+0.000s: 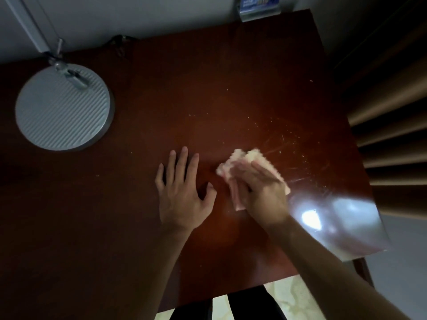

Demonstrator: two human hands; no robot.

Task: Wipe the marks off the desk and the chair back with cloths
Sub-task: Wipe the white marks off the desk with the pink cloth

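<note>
A dark red-brown desk [184,88] fills the view. My right hand [261,190] presses a pale pinkish cloth [245,158] flat on the desk near its right side; the cloth is blurred and sticks out beyond my fingers. Small pale crumbs and streak marks [284,139] lie on the wood just beyond and right of the cloth. My left hand [182,192] rests flat on the desk with fingers spread, to the left of the cloth and holding nothing. No chair back is in view.
A round ribbed grey lamp base [62,107] with its arm stands at the desk's left rear. A small blue-labelled stand [258,5] sits at the far edge by the wall. Brown curtain folds [392,112] hang to the right. Pale floor [300,296] shows below the near edge.
</note>
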